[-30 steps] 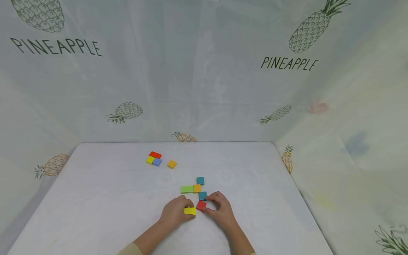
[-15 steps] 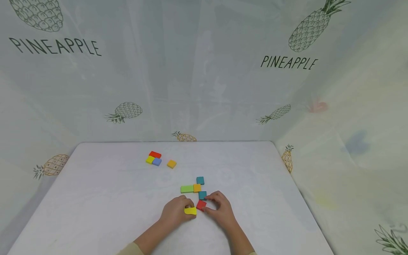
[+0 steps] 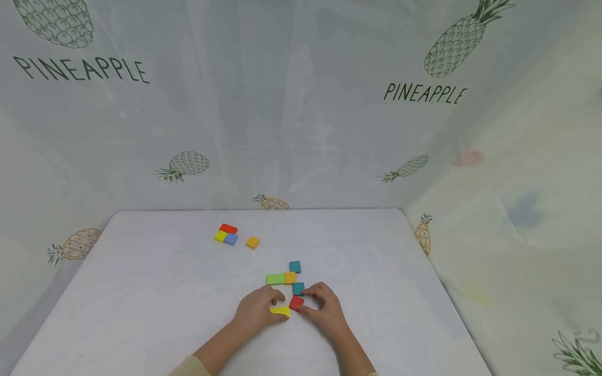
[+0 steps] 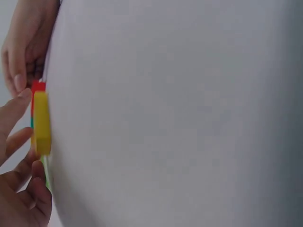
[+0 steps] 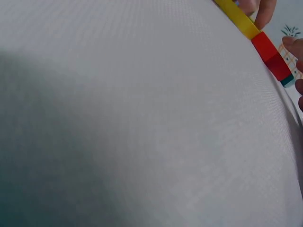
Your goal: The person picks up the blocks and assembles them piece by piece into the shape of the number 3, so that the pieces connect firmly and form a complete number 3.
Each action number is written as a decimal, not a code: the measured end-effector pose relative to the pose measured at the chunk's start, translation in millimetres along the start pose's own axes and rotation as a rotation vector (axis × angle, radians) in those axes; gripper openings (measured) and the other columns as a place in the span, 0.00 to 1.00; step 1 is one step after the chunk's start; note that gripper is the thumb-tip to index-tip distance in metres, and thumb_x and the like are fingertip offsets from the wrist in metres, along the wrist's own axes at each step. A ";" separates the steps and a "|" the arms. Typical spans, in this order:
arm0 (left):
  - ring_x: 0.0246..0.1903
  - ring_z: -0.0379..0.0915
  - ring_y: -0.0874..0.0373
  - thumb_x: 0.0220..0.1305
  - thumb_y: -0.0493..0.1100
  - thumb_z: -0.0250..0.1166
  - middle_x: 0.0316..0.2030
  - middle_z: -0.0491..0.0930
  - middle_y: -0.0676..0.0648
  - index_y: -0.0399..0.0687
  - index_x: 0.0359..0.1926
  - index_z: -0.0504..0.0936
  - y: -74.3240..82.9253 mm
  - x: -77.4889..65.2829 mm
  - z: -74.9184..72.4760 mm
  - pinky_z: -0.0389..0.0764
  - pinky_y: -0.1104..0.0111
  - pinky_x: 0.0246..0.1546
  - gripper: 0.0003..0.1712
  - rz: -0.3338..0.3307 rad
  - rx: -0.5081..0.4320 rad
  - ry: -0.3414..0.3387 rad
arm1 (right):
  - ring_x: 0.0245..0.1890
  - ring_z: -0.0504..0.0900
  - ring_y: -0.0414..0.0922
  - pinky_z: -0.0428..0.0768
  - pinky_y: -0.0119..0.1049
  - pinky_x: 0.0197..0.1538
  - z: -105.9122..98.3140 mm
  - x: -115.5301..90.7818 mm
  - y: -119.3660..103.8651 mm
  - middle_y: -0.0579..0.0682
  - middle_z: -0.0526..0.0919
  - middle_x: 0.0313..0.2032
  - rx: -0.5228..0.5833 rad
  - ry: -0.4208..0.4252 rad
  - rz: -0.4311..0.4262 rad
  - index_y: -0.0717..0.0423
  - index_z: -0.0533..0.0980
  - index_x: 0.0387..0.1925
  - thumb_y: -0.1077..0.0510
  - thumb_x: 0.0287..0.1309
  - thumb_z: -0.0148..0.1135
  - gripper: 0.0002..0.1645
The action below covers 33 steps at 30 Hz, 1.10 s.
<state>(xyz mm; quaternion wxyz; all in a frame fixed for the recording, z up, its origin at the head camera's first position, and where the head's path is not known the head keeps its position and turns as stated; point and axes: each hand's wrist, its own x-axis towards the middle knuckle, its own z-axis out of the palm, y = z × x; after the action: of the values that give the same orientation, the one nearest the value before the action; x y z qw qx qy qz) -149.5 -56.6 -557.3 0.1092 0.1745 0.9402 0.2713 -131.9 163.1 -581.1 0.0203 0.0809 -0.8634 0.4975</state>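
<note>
My left hand is around a yellow block lying on the table, its thumb along the near edge and its index finger raised off the far side. In the left wrist view a gap shows between some fingers and the yellow block. At a slant beside it lies a red block. My right hand has its thumb tip at the red block's right side and its index fingertip by a teal block. Whether those tips press the blocks is hard to tell.
Beyond the hands lie a light green block, an orange block and another teal block. Farther left sit red, yellow and blue blocks together, with a lone orange block. A pineapple-print curtain surrounds the table.
My left hand's index finger has lifted from the yellow block and the hand has shifted slightly left. My right hand and the other blocks stay as they were.
</note>
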 end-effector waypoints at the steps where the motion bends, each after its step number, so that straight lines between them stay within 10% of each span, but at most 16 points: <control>1: 0.29 0.66 0.64 0.45 0.59 0.78 0.28 0.70 0.61 0.58 0.43 0.85 -1.5 0.8 -3.8 0.74 0.70 0.30 0.24 -0.006 0.003 0.005 | 0.47 0.75 0.39 0.75 0.35 0.56 0.0 -0.2 -0.4 0.35 0.77 0.41 -0.001 -0.001 0.003 0.44 0.83 0.44 0.52 0.48 0.76 0.18; 16: 0.37 0.73 0.57 0.49 0.49 0.78 0.40 0.78 0.51 0.51 0.50 0.82 -46.2 33.1 -68.7 0.78 0.64 0.39 0.26 -0.059 -0.001 0.188 | 0.44 0.75 0.40 0.76 0.32 0.52 1.5 -1.4 0.5 0.36 0.77 0.40 -0.018 0.004 0.040 0.41 0.83 0.44 0.49 0.48 0.76 0.18; 33: 0.46 0.74 0.49 0.53 0.47 0.75 0.46 0.79 0.44 0.47 0.53 0.81 -79.8 82.6 -76.5 0.77 0.54 0.50 0.26 -0.137 0.004 0.294 | 0.44 0.74 0.39 0.77 0.33 0.51 2.4 -2.8 1.5 0.34 0.76 0.39 -0.034 0.009 0.067 0.38 0.83 0.42 0.45 0.49 0.75 0.16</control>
<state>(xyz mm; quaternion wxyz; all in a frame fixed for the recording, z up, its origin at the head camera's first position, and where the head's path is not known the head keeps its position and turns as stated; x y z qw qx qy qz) -269.5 -124.0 -546.8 -0.0115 0.0686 0.9563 0.2839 -129.2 162.2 -583.9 0.0090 0.0493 -0.8740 0.4834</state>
